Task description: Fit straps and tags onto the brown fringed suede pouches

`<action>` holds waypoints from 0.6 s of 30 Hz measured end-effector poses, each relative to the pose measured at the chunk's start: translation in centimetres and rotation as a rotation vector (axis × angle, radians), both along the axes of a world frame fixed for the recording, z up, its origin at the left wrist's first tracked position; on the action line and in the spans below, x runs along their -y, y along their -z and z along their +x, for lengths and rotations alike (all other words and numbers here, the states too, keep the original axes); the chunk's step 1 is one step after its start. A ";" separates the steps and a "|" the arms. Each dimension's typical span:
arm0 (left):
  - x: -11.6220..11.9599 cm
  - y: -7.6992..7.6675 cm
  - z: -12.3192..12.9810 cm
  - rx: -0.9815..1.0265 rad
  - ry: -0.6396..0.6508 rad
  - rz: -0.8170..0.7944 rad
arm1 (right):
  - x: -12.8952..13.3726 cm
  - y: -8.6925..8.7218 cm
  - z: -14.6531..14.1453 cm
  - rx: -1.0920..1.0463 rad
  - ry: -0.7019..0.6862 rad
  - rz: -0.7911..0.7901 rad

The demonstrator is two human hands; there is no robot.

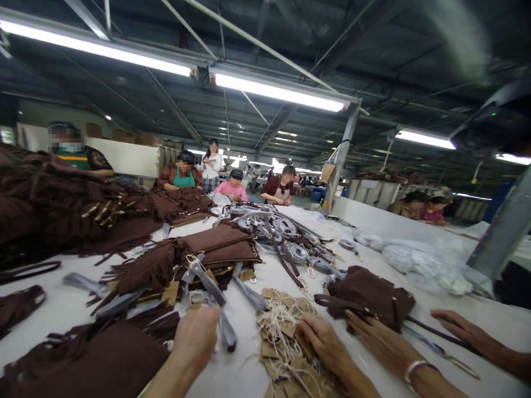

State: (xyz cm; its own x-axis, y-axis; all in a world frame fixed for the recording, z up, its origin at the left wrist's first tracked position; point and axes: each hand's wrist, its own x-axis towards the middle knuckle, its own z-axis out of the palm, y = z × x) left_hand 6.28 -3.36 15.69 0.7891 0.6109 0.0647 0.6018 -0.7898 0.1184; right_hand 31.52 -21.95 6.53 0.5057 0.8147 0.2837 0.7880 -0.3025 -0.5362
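Observation:
My left hand (194, 337) is closed in a fist above the table, beside a dark strap in clear plastic (227, 331); what lies inside the fist is hidden. Under and left of that forearm is a brown fringed bag (103, 359). My right hand (326, 345) rests on a pile of brown cardboard hang tags (269, 351) with white strings (280, 323). Its fingers are curled and pinched at the pile's right side, on a tag or its string. More fringed bags (215, 243) with gold zips and clips lie stacked just beyond.
At the right, a co-worker's braceleted hand (381, 342) and other hand (464, 331) are at a brown bag (369, 293) with a strap. Coiled wrapped straps (286, 232) heap mid-table. A big bag pile (53, 204) stands left, clear plastic (423, 265) right. Several people sit beyond.

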 end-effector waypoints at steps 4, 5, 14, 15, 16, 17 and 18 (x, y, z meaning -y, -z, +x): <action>0.9 -0.3 -1.5 -0.021 -0.036 -0.044 | -1.0 -2.6 -2.6 0.106 0.000 0.292; 1.6 -0.4 -1.4 -0.034 -0.027 -0.060 | -1.3 -3.5 -4.1 0.158 -0.021 0.371; 4.5 -1.6 -0.9 0.058 0.090 -0.162 | -6.2 -5.5 -12.9 0.291 -0.249 -0.179; 4.2 -1.2 -1.0 0.071 0.088 -0.154 | -6.7 -6.0 -11.8 0.303 -0.177 -0.225; 3.7 -0.6 -1.2 0.087 0.077 -0.137 | -7.2 -6.8 -10.1 0.326 -0.076 -0.255; 3.2 0.2 -1.3 0.105 0.060 -0.115 | -7.7 -7.7 -7.8 0.344 0.047 -0.269; 2.6 1.2 -1.4 0.115 0.050 -0.097 | -8.1 -8.6 -5.1 0.355 0.136 -0.269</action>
